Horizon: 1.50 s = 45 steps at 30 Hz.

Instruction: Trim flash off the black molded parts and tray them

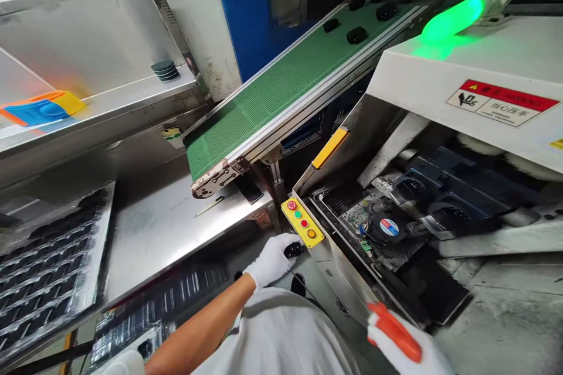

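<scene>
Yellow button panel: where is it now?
Head view, just below and right of centre: the yellow button panel sits on the machine edge, beside the gloved left hand.

parts on conveyor far end | button panel right of conveyor near end | pen on bench, right of tray | discs on shelf

Upper centre: green belt bearing black parts. Centre: yellow button panel with red, green and orange buttons. Upper right: bright green lamp; red-and-cream warning label. Left: blue, orange and yellow item. Lower right: white glove, red-orange patch.
</scene>
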Each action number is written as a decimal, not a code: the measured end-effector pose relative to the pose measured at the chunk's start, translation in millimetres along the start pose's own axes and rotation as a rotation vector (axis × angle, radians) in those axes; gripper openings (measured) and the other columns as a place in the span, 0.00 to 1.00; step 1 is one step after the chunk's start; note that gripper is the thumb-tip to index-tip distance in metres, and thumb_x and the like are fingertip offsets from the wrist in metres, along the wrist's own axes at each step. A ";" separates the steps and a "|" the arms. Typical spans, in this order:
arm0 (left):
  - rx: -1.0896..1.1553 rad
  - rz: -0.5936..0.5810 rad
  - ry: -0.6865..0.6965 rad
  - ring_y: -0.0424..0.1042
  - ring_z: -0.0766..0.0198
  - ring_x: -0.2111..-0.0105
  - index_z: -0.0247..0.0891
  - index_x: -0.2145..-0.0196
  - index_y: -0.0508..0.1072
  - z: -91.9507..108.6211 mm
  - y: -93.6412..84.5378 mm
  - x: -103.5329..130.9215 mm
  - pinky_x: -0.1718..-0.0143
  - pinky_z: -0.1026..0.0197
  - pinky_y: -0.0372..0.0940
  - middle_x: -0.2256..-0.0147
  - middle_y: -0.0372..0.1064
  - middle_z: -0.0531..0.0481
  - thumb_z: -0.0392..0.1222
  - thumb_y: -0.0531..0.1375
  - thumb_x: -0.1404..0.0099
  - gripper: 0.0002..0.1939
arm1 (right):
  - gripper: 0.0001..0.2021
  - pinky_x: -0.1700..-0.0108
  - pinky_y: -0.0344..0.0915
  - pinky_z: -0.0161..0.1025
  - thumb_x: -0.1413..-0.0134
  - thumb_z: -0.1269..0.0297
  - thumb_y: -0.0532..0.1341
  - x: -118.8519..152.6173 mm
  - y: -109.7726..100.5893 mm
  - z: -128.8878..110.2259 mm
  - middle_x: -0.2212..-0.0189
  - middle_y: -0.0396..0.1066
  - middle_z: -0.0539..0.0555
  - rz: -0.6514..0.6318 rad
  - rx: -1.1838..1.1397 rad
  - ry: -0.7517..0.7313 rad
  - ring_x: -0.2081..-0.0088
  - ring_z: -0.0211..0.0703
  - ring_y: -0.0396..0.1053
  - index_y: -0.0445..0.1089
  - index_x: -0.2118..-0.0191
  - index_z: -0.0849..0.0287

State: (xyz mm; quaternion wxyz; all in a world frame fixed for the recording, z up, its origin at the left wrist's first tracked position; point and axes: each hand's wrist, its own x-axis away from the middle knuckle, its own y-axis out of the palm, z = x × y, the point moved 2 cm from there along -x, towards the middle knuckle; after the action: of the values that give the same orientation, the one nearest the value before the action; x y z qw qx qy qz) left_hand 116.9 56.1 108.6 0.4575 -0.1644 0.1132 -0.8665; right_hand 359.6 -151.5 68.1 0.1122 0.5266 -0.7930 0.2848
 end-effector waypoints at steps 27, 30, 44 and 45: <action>-0.617 -0.069 0.078 0.75 0.55 0.53 0.38 0.48 0.73 -117.9 -44.2 20.0 0.48 0.52 0.68 0.50 0.73 0.40 0.26 0.56 0.42 0.24 | 0.06 0.71 0.49 0.38 0.47 0.66 0.56 4.2 109.4 -136.0 0.72 0.73 0.55 -0.435 0.734 -0.059 0.74 0.39 0.62 0.66 0.72 0.58; -0.619 -0.043 0.041 0.76 0.54 0.58 0.38 0.53 0.76 -120.7 -41.2 18.4 0.50 0.52 0.68 0.55 0.76 0.41 0.28 0.57 0.40 0.19 | 0.06 0.72 0.49 0.38 0.47 0.67 0.55 4.8 110.3 -135.8 0.75 0.72 0.54 -0.458 0.740 -0.035 0.75 0.39 0.62 0.66 0.73 0.58; -0.154 0.213 0.040 0.76 0.59 0.59 0.38 0.58 0.78 -134.0 -62.2 29.2 0.49 0.56 0.68 0.59 0.78 0.46 0.29 0.61 0.47 0.18 | 0.04 0.77 0.43 0.36 0.50 0.67 0.57 2.4 121.6 -147.6 0.81 0.64 0.48 -0.482 0.669 -0.022 0.83 0.33 0.55 0.64 0.74 0.57; -0.110 0.247 0.028 0.75 0.59 0.59 0.38 0.58 0.79 -134.6 -61.9 29.8 0.49 0.56 0.68 0.59 0.78 0.46 0.30 0.61 0.47 0.17 | 0.05 0.78 0.43 0.36 0.49 0.67 0.57 1.9 121.8 -147.2 0.81 0.63 0.47 -0.480 0.650 -0.010 0.83 0.33 0.55 0.63 0.74 0.57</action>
State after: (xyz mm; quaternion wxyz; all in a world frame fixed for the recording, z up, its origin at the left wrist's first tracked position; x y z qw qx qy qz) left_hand 2.1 71.9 11.5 0.5494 -0.1619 0.1861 -0.7983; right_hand 231.3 -34.6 148.0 -0.0009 0.7064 -0.5166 0.4840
